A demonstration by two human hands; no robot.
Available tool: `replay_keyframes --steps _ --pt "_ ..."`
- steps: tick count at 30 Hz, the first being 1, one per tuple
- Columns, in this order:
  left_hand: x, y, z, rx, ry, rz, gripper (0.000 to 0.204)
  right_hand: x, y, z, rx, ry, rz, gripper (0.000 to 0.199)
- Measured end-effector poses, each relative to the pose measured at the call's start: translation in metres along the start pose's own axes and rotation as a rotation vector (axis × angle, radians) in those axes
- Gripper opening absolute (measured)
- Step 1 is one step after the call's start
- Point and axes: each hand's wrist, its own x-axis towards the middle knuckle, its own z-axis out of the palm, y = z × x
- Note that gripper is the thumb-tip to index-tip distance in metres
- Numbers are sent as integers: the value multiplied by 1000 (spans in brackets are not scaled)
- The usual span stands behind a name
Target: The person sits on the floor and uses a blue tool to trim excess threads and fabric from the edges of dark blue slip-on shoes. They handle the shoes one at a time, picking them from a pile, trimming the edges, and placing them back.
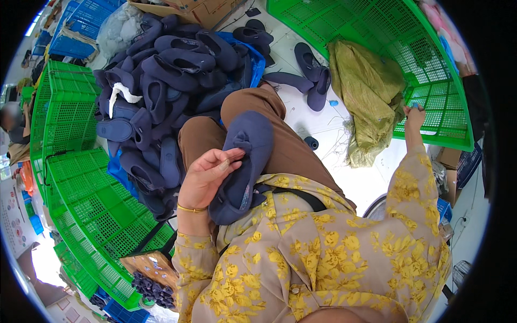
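My left hand [207,175] grips a dark navy slipper [245,161] that lies along my lap, fingers curled over its opening. My right hand [414,116] is stretched far out to the right and rests on the rim of a large green plastic crate [431,102]; what its fingers hold is not visible. A big heap of matching navy slippers [161,91] is piled just left of my knees.
Green mesh crates [81,204] stand stacked on my left. An olive-green sack [366,91] drapes out of the right crate. A few loose slippers [312,70] lie on the white floor ahead. Cardboard boxes [188,8] sit at the back. Another person [13,124] sits far left.
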Motion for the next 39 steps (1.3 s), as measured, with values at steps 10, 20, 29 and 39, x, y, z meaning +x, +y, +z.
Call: replay_keyframes --steps 10,20,29,39 --pt "38 -23 31 590 539 241 39 -57 -44 13 -580 -117 -309 19" --pt "42 -27 45 905 611 324 28 22 -80 -74 -1442 -181 -844 34" --pt "22 -26 38 639 429 257 8 -281 -155 105 -525 -1101 -254 26" --pt "13 -24 61 954 466 260 16 -406 -181 110 -45 -1635 -532 28"
